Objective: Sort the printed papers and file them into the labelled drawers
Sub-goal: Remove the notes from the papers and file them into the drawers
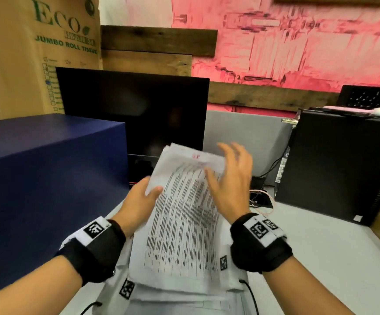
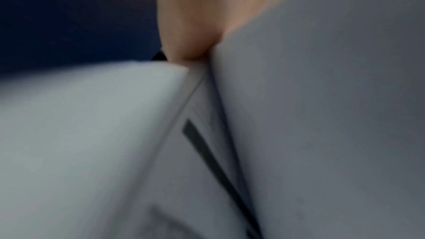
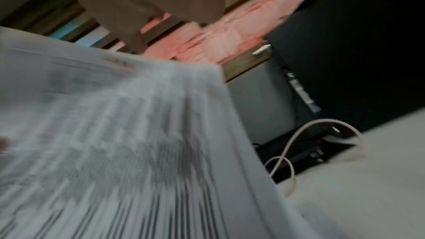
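From the head view the left hand (image 1: 139, 201) pinches the printed papers (image 1: 182, 214) raised over the desk (image 1: 320, 258) while the right hand (image 1: 232, 183) hovers spread and empty; both wrist views are blurred, so sorting seems underway, next reading the top sheet.

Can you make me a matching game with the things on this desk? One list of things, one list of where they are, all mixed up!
Things:
1. stack of white printed papers
2. big dark blue box
3. black computer tower
4. black monitor screen

Places:
A. far right of the desk
B. left of the papers
C. gripped at its edge by the left hand, right hand open over it
D. behind the papers, by the wall

Pairs: 1-C, 2-B, 3-A, 4-D
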A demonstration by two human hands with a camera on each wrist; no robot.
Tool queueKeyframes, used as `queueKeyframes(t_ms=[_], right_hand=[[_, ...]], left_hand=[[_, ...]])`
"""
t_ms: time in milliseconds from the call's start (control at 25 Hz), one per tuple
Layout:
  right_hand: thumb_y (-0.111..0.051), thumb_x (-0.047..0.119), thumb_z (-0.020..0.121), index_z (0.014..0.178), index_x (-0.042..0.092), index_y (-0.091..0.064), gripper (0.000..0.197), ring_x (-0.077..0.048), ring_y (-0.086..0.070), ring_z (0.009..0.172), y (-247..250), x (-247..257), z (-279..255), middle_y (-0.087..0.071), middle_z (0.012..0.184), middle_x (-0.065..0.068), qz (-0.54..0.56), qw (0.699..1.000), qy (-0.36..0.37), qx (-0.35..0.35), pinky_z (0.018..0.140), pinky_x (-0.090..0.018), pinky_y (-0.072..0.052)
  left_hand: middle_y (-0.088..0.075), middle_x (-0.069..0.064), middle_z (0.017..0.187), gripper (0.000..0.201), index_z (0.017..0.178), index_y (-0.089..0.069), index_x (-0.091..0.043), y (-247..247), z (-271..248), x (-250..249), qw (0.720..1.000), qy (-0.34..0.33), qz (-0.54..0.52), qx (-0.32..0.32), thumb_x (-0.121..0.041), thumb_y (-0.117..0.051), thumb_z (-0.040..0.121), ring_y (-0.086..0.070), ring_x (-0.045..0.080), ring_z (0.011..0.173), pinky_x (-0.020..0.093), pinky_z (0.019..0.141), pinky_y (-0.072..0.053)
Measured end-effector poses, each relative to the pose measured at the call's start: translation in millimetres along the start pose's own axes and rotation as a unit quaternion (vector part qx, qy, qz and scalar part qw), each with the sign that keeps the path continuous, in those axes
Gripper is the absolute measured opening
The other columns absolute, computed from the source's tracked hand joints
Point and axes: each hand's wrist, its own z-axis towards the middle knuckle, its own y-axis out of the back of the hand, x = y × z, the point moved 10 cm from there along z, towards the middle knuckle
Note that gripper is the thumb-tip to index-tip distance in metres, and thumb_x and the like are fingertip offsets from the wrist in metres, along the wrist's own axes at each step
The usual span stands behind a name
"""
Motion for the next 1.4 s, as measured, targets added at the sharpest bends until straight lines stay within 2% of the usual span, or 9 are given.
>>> queueKeyframes(t_ms=[80, 160, 240, 400, 560, 800, 960, 1160, 1400], right_hand=[[-0.065, 0.035, 0.089, 0.145, 0.017, -0.032, 0.067, -0.021, -0.024, 0.14, 27, -30, 3, -0.03, 0.15, -0.008, 0.076, 0.99, -0.112, -0.045, 0.117, -0.042, -0.022], [-0.064, 0.046, 0.087, 0.151, 0.016, -0.015, 0.085, -0.02, -0.024, 0.143, 13, -52, -7, -0.026, 0.155, -0.006, 0.227, 0.944, -0.237, 0.029, 0.117, -0.044, -0.024], [-0.064, 0.05, 0.084, 0.148, 0.018, -0.018, 0.085, -0.02, -0.032, 0.14, -2, -51, -16, -0.034, 0.15, -0.003, 0.32, 0.899, -0.282, 0.097, 0.114, -0.044, -0.031], [-0.059, 0.027, 0.095, 0.108, 0.02, -0.045, 0.02, -0.008, -0.057, 0.104, 15, -38, -8, -0.055, 0.102, 0.012, 0.336, 0.91, -0.237, 0.046, 0.084, -0.02, -0.047], [-0.055, 0.028, 0.096, 0.115, 0.016, -0.043, 0.026, -0.006, -0.059, 0.091, 13, -46, -29, -0.059, 0.104, 0.006, 0.327, 0.91, -0.253, 0.036, 0.076, -0.022, -0.05], [-0.047, 0.031, 0.1, 0.12, 0.013, -0.046, 0.026, 0.0, -0.056, 0.093, -10, -58, -64, -0.059, 0.107, 0.008, 0.332, 0.893, -0.299, 0.051, 0.071, -0.013, -0.043], [-0.044, 0.028, 0.101, 0.118, 0.016, -0.044, 0.021, 0.004, -0.056, 0.085, -8, -52, -54, -0.058, 0.098, 0.013, 0.316, 0.907, -0.272, 0.052, 0.062, -0.007, -0.043], [-0.042, 0.028, 0.102, 0.11, 0.012, -0.047, 0.019, 0.015, -0.056, 0.071, -5, -48, -58, -0.059, 0.092, 0.01, 0.29, 0.924, -0.244, 0.057, 0.061, -0.005, -0.043], [-0.038, 0.039, 0.101, 0.092, 0.014, -0.046, 0.028, -0.003, -0.05, 0.067, -2, -47, -66, -0.055, 0.079, 0.007, 0.266, 0.929, -0.253, 0.038, 0.057, -0.013, -0.04]], left_hand=[[-0.063, -0.013, 0.107, 0.016, 0.115, -0.052, -0.022, 17, -6, -39, 0.995, -0.071, -0.02, -0.071, -0.022, -0.045, 0.101, -0.061, -0.003, 0.096, 0.013, 0.077, -0.048], [-0.062, -0.015, 0.105, 0.015, 0.115, -0.05, -0.023, 18, -17, -71, 0.986, -0.126, -0.075, -0.084, -0.022, -0.044, 0.101, -0.061, -0.01, 0.091, 0.004, 0.07, -0.045], [-0.064, -0.01, 0.102, 0.015, 0.113, -0.051, -0.019, 14, -25, -87, 0.98, -0.156, -0.095, -0.077, -0.023, -0.043, 0.101, -0.062, -0.01, 0.089, 0.006, 0.071, -0.046], [-0.063, -0.01, 0.123, 0.03, 0.129, -0.049, -0.026, 18, -21, -66, 0.987, -0.116, -0.102, -0.045, -0.029, -0.044, 0.1, -0.06, 0.004, 0.113, 0.024, 0.094, -0.048], [-0.066, -0.009, 0.112, 0.028, 0.123, -0.055, -0.021, 23, -28, -32, 0.995, -0.055, -0.069, -0.052, -0.031, -0.046, 0.099, -0.063, 0.014, 0.107, 0.031, 0.088, -0.052], [-0.065, -0.005, 0.114, 0.026, 0.118, -0.055, -0.02, 11, -35, -11, 0.983, 0.001, -0.168, -0.069, -0.036, -0.048, 0.097, -0.063, 0.015, 0.107, 0.035, 0.092, -0.05], [-0.065, -0.007, 0.111, 0.021, 0.111, -0.054, -0.026, 27, -29, -30, 0.984, -0.05, -0.136, -0.103, -0.039, -0.047, 0.097, -0.063, 0.011, 0.104, 0.038, 0.094, -0.05], [-0.069, -0.009, 0.11, 0.029, 0.116, -0.059, -0.028, 34, -28, -62, 0.977, -0.119, -0.143, -0.101, -0.045, -0.049, 0.094, -0.066, 0.004, 0.101, 0.026, 0.084, -0.053], [-0.074, -0.004, 0.102, 0.035, 0.111, -0.065, -0.016, 29, -28, -56, 0.969, -0.079, -0.199, -0.12, -0.043, -0.05, 0.095, -0.07, 0.009, 0.093, 0.019, 0.073, -0.056]])
